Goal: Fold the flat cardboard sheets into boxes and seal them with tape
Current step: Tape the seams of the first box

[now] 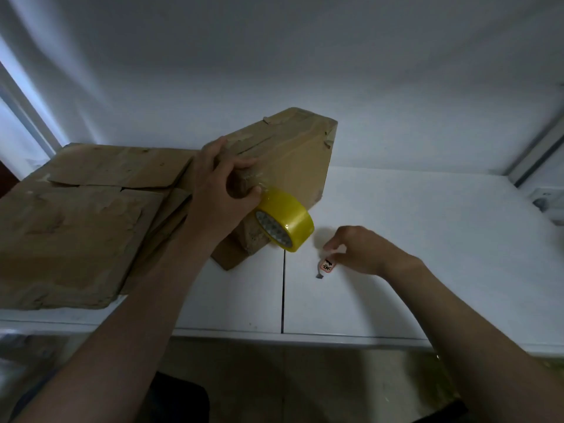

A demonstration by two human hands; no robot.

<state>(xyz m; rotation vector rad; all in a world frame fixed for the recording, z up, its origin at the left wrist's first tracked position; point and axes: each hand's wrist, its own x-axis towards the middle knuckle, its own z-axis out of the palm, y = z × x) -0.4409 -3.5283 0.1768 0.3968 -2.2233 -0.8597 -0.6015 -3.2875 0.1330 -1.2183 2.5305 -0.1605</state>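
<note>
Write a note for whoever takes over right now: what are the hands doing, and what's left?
Left hand grips the near end of the box. Right hand pinches a small cutter on the table.
The yellow tape roll hangs at the box's near end, joined by an uncut strand. Flat sheets lie stacked on the left.
Done: one box folded, tape run along its top.
Left: cut the tape, smooth it down, fold the other sheets.

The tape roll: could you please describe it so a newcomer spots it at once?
On the white table, a box stands right of the flat sheets. The tape roll lies at its near end, under the left hand gripping the box, left of the cutter in the right hand. It alone is a yellow ring.
</note>
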